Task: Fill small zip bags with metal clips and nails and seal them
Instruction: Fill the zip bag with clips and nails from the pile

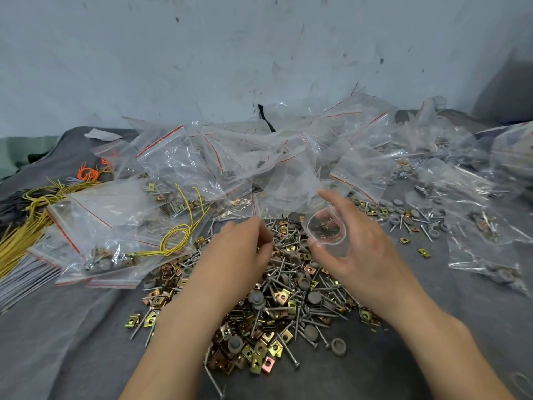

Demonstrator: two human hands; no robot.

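My right hand (357, 241) holds a small clear zip bag (327, 230) with its mouth held open toward me; a few dark pieces lie inside. My left hand (245, 249) reaches into a loose pile of nails, brass-coloured metal clips and grey washers (282, 307) on the grey cloth. Its fingers are curled over the pile near the bag's mouth, and what they pinch is hidden. The two hands are close but apart.
Many clear zip bags with red seal lines (178, 157) lie heaped behind and to both sides, some filled. Bundles of yellow wire (34, 226) and orange bands (89, 173) sit at the left. A pale wall (202, 53) stands behind the grey cloth (72, 342).
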